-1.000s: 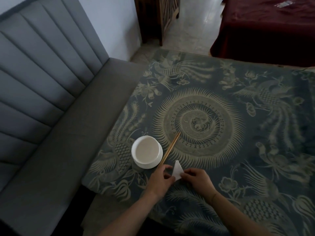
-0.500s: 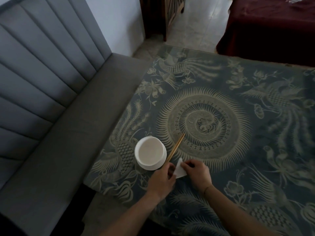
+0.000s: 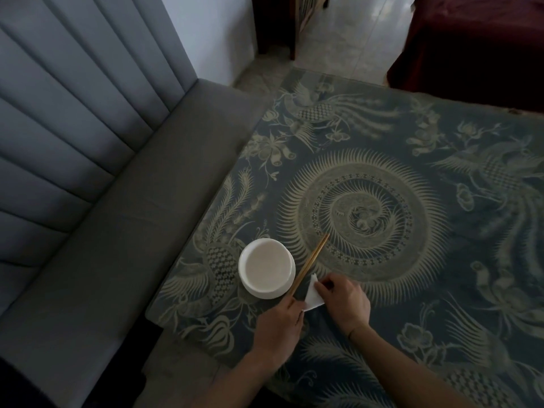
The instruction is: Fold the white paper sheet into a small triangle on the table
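A small white paper (image 3: 312, 297), folded to a narrow triangular shape, lies near the front left corner of the patterned table (image 3: 441, 260). My right hand (image 3: 343, 301) rests on its right side, fingers pinching its upper edge. My left hand (image 3: 279, 325) is curled just left of it, fingertips at the paper's lower corner. Most of the paper is hidden under the two hands.
A white bowl (image 3: 266, 267) stands just left of the paper, with a pair of wooden chopsticks (image 3: 310, 263) leaning beside it. A grey padded bench (image 3: 103, 231) runs along the table's left edge. A dark red cloth-covered piece of furniture (image 3: 477, 45) stands beyond the far edge.
My right hand has slid up and over the paper, covering more of it. The paper now shows as a smaller, narrower sliver. The head camera has shifted a little.
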A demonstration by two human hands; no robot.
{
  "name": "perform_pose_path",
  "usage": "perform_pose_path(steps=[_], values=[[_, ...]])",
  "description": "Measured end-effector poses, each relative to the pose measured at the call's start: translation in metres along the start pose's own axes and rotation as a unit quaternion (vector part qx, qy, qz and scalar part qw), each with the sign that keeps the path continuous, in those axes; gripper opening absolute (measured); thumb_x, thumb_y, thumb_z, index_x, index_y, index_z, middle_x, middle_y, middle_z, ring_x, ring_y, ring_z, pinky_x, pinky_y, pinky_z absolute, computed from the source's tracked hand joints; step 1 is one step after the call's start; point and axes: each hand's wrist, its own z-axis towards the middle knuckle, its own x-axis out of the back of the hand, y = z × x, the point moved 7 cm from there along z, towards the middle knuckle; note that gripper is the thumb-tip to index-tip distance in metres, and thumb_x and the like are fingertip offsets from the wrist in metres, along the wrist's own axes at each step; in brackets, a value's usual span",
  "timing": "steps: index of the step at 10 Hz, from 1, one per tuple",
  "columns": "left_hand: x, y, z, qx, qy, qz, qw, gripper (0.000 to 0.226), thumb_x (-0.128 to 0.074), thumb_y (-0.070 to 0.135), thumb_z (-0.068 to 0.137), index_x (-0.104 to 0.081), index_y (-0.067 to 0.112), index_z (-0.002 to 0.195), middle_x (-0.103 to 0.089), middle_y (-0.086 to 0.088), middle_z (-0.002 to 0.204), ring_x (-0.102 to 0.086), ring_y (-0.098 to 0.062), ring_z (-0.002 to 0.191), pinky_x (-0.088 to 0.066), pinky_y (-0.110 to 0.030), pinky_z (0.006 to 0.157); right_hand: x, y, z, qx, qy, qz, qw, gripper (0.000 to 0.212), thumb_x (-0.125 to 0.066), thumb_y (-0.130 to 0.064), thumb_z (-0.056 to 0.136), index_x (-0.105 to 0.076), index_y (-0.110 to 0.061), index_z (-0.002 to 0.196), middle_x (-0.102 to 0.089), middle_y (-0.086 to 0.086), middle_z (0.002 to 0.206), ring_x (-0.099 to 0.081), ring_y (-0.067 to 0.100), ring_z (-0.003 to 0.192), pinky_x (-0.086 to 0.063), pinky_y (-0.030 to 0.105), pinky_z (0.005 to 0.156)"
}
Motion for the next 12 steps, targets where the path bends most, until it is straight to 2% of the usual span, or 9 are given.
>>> perform_pose_path(steps=[3, 4, 7, 10, 11, 12], values=[[0.000, 0.000, 0.001, -0.024, -0.025, 0.097, 0.995, 0.012, -0.079, 0.021, 0.079, -0.070, 0.016, 0.087, -0.065, 0.002, 0.084, -0.061, -0.019, 0.049, -0.050, -0.030, 0.038, -0.002, -0.005, 0.000, 0.019, 0.006, -0.026, 0.999, 0.023, -0.065, -0.041, 0.087, -0.056, -0.026, 0.072, -0.055, -0.011, 0.075, -0.052, 0.008, 0.064, -0.049, 0.033, 0.055], [-0.001, 0.001, 0.000, -0.042, -0.020, 0.122, 0.991, 0.015, -0.080, 0.024, 0.076, -0.070, 0.018, 0.086, -0.065, 0.003, 0.082, -0.059, -0.017, 0.046, -0.048, -0.030, 0.036, -0.001, -0.005, -0.001, 0.017, 0.009, -0.032, 0.999, 0.025, -0.065, -0.042, 0.087, -0.053, -0.026, 0.070, -0.054, -0.011, 0.074, -0.051, 0.009, 0.064, -0.044, 0.030, 0.052], [-0.005, 0.002, -0.005, -0.051, -0.046, 0.139, 0.988, 0.025, -0.080, 0.028, 0.073, -0.069, 0.021, 0.095, -0.063, 0.003, 0.083, -0.061, -0.015, 0.053, -0.046, -0.028, 0.035, -0.002, -0.002, -0.002, 0.015, 0.009, -0.024, 1.000, 0.028, -0.064, -0.042, 0.087, -0.047, -0.029, 0.069, -0.049, -0.013, 0.074, -0.049, 0.008, 0.068, -0.035, 0.028, 0.052], [-0.004, -0.001, -0.010, -0.036, -0.071, 0.118, 0.990, 0.032, -0.069, 0.036, 0.082, -0.064, 0.023, 0.110, -0.064, 0.002, 0.093, -0.063, -0.016, 0.058, -0.050, -0.029, 0.041, -0.001, -0.004, -0.005, 0.017, 0.023, -0.024, 0.999, 0.030, -0.064, -0.041, 0.088, -0.043, -0.030, 0.069, -0.048, -0.014, 0.073, -0.048, 0.007, 0.067, -0.030, 0.026, 0.049], [0.002, -0.003, -0.010, -0.029, -0.059, 0.090, 0.994, 0.032, -0.062, 0.039, 0.085, -0.061, 0.024, 0.113, -0.064, 0.002, 0.095, -0.064, -0.017, 0.059, -0.051, -0.029, 0.043, 0.002, -0.003, -0.006, 0.020, 0.033, -0.016, 0.999, 0.028, -0.064, -0.042, 0.087, -0.045, -0.030, 0.070, -0.050, -0.013, 0.075, -0.049, 0.008, 0.069, -0.032, 0.026, 0.049], [0.004, -0.004, -0.007, -0.002, -0.063, 0.024, 0.998, 0.032, -0.057, 0.042, 0.084, -0.060, 0.025, 0.110, -0.063, 0.004, 0.090, -0.064, -0.017, 0.062, -0.051, -0.030, 0.043, 0.010, 0.002, -0.009, 0.027, 0.046, -0.008, 0.999, 0.021, -0.063, -0.045, 0.086, -0.052, -0.029, 0.077, -0.054, -0.012, 0.082, -0.053, 0.015, 0.082, -0.041, 0.031, 0.058]])
